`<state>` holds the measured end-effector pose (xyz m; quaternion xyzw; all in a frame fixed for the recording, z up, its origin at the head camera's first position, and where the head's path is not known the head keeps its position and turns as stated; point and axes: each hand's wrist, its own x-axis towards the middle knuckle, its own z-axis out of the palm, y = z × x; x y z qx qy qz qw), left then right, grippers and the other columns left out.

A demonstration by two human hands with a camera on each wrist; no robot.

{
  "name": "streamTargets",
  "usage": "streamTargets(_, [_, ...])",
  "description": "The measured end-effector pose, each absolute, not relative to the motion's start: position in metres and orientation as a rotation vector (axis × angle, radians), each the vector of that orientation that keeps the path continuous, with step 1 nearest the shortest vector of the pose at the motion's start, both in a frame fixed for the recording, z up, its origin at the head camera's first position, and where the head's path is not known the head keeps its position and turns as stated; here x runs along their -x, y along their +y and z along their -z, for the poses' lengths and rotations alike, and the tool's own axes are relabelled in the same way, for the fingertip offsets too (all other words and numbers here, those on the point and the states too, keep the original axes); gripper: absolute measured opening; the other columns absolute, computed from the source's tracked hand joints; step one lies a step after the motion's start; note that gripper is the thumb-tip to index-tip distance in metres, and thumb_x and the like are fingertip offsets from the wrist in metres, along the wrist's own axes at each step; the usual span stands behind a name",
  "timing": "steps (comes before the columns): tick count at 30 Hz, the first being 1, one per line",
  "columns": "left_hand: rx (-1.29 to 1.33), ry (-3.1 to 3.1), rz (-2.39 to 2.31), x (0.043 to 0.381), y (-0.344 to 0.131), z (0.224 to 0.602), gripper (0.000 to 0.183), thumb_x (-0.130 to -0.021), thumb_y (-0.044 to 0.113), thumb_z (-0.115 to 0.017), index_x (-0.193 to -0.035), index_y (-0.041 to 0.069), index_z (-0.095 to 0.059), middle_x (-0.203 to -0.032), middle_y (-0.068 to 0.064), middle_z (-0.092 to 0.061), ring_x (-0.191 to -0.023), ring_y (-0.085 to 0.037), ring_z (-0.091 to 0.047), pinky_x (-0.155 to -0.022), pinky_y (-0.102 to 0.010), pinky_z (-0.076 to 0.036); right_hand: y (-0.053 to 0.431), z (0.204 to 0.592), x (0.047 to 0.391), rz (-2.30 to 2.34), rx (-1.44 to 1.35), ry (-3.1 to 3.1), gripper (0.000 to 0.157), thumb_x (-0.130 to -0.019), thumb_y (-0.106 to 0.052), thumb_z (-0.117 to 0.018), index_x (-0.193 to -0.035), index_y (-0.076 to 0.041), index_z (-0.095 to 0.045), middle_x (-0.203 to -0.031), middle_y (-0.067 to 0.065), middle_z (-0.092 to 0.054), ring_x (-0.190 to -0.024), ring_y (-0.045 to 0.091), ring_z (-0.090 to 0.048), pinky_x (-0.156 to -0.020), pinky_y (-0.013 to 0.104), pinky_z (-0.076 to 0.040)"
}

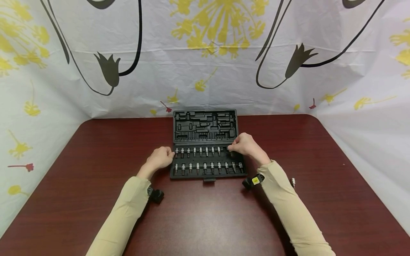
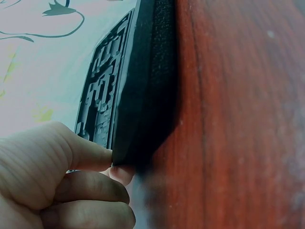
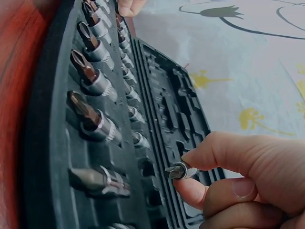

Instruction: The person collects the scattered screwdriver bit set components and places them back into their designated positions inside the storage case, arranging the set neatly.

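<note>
A black case (image 1: 208, 159) lies open on the table, holding two rows of silver bit sockets (image 3: 97, 126). My left hand (image 1: 160, 157) pinches the case's left edge between thumb and index finger, the other fingers curled below. Between thumb and index finger, my right hand (image 1: 246, 144) holds a bit socket (image 3: 179, 171) with a silver collar, its tip toward the camera. It is over the right end of the back row, where dark recesses (image 3: 147, 168) show. In the right wrist view, the left fingertips (image 3: 129, 6) appear at the case's far end.
The molded lid (image 1: 205, 125) stands raised at the back, near a white patterned cloth (image 1: 205, 78). On the reddish-brown table (image 1: 208, 217), another small metal socket (image 1: 293, 182) is beside my right forearm. A latch (image 1: 209, 180) juts from the case's front.
</note>
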<state>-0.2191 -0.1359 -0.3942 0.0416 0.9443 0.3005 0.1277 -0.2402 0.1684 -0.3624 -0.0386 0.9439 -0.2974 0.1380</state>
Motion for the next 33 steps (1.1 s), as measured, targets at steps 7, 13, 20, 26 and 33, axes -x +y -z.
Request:
streamTargets(7, [-0.126, 2.750, -0.868, 0.220, -0.135, 0.395, 0.035, -0.098, 0.020, -0.047, -0.065, 0.011, -0.040, -0.058, -0.002, -0.035, -0.052, -0.017, -0.034, -0.052, -0.029, -0.029, 0.160, 0.371, 0.247, 0.880, 0.079, 2.746, 0.041, -0.083, -0.018, -0.065, -0.048, -0.013, -0.045, -0.045, -0.007, -0.032, -0.043, 0.007, -0.025, -0.051, 0.025, -0.031])
streamTargets(13, [-0.116, 2.749, -0.856, 0.221, -0.135, 0.395, 0.035, -0.098, 0.020, -0.047, -0.065, 0.011, -0.041, -0.059, -0.002, -0.036, -0.052, -0.017, -0.034, -0.051, -0.028, -0.029, 0.155, 0.377, 0.251, 0.899, 0.057, 2.765, 0.045, -0.083, -0.016, -0.065, -0.045, -0.015, -0.042, -0.044, -0.007, -0.032, -0.041, 0.007, -0.024, -0.051, 0.026, -0.030])
streamTargets(20, [-0.148, 2.740, -0.869, 0.221, -0.136, 0.396, 0.035, -0.098, 0.020, -0.047, -0.065, 0.011, -0.040, -0.058, -0.002, -0.036, -0.052, -0.016, -0.033, -0.050, -0.028, -0.028, 0.149, 0.376, 0.252, 0.835, 0.041, 2.785, 0.042, -0.084, -0.019, -0.066, -0.049, -0.013, -0.045, -0.045, -0.005, -0.035, -0.041, 0.009, -0.029, -0.049, 0.026, -0.032])
streamTargets(26, [-0.157, 2.743, -0.877, 0.220, -0.136, 0.396, 0.035, -0.098, 0.019, -0.047, -0.065, 0.011, -0.040, -0.058, -0.002, -0.035, -0.052, -0.016, -0.033, -0.051, -0.028, -0.028, 0.146, 0.372, 0.254, 0.766, 0.011, 2.795, 0.049, -0.083, -0.021, -0.071, -0.046, -0.015, -0.039, -0.043, -0.005, -0.028, -0.039, 0.008, -0.023, -0.044, 0.025, -0.027])
streamTargets(33, [-0.155, 2.744, -0.885, 0.219, -0.137, 0.396, 0.035, -0.098, 0.019, -0.047, -0.065, 0.011, -0.040, -0.058, -0.001, -0.035, -0.052, -0.016, -0.032, -0.050, -0.028, -0.027, 0.151, 0.372, 0.258, 0.800, -0.061, 2.729, 0.056, -0.081, -0.025, -0.074, -0.045, -0.016, -0.033, -0.045, -0.005, -0.021, -0.040, 0.008, -0.017, -0.043, 0.026, -0.024])
